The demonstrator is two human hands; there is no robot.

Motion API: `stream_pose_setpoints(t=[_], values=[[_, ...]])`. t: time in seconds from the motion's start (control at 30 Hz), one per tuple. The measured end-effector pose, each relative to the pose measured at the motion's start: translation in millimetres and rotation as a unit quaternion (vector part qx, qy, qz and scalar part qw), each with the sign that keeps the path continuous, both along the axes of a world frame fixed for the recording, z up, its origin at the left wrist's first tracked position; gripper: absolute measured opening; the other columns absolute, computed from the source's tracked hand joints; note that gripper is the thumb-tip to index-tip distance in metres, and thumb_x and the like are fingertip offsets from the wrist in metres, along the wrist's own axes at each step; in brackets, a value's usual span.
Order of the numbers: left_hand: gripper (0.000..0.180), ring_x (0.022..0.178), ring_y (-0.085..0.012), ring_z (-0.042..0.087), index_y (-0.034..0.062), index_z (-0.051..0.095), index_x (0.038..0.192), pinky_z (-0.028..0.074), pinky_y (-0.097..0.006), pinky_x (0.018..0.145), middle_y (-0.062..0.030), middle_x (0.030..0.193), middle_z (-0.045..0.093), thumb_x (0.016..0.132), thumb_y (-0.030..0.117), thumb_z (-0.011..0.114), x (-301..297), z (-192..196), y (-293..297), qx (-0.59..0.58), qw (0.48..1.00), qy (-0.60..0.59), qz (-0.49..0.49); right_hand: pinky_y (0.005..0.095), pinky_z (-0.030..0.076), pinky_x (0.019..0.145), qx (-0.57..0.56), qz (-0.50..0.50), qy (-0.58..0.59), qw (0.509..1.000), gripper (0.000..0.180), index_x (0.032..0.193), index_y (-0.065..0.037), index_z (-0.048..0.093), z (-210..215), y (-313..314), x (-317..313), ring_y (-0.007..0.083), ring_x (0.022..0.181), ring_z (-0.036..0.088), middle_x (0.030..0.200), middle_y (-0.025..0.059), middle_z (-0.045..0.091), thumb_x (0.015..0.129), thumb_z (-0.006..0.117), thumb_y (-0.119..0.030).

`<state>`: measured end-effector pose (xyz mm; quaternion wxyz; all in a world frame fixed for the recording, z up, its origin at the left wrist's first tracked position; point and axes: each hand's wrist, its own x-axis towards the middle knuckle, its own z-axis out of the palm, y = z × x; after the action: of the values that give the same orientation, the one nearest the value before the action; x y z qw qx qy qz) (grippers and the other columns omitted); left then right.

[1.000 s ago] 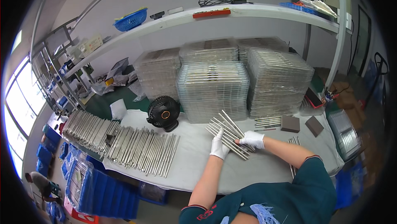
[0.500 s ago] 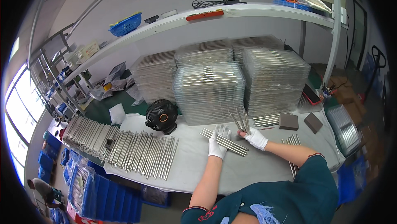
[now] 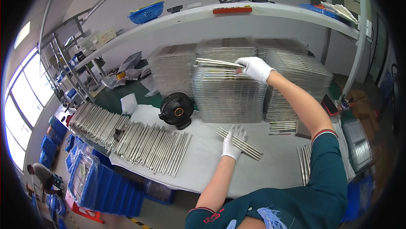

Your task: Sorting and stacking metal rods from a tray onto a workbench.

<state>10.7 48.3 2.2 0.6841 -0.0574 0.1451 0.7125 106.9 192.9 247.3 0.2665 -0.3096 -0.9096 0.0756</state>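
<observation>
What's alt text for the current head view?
A person's white-gloved right hand holds metal rods by the top of a clear tray stack; more rods lie across the gloved left hand at a cloth-covered table. A black fan and rod row sit left.

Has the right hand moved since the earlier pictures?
Yes: in the picture, the right hand has risen from below the front tray stack to its top.

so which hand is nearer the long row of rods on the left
Left. The left hand is low over the table, to the right of the row of rods; the right hand is farther, up by the front tray stack.
</observation>
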Motion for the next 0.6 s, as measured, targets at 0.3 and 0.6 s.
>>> stream_pose_setpoints(t=[0.3, 0.6], values=[[0.027, 0.111, -0.0237, 0.045, 0.0102, 0.045, 0.116, 0.039, -0.043, 0.094, -0.0066, 0.118, 0.048, 0.092, 0.022, 0.041, 3, 1, 0, -0.011, 1.0, 0.014, 0.001, 0.0368, 0.044, 0.081, 0.058, -0.077, -0.141, 0.985, 0.032, 0.106, -0.008, 0.059, -6, 76, -22, 0.0302, 0.093, 0.057, 0.1, 0.0143, 0.061, 0.077, 0.06, -0.02], [0.028, 0.111, -0.0244, 0.046, 0.0106, 0.043, 0.118, 0.04, -0.044, 0.093, -0.0068, 0.119, 0.047, 0.092, 0.022, 0.039, 3, 1, 2, -0.015, 1.0, 0.012, 0.003, 0.0379, 0.044, 0.08, 0.044, -0.089, -0.179, 0.979, 0.033, 0.105, -0.01, 0.06, -7, 100, -31, 0.0309, 0.091, 0.058, 0.096, 0.014, 0.062, 0.076, 0.062, -0.024]])
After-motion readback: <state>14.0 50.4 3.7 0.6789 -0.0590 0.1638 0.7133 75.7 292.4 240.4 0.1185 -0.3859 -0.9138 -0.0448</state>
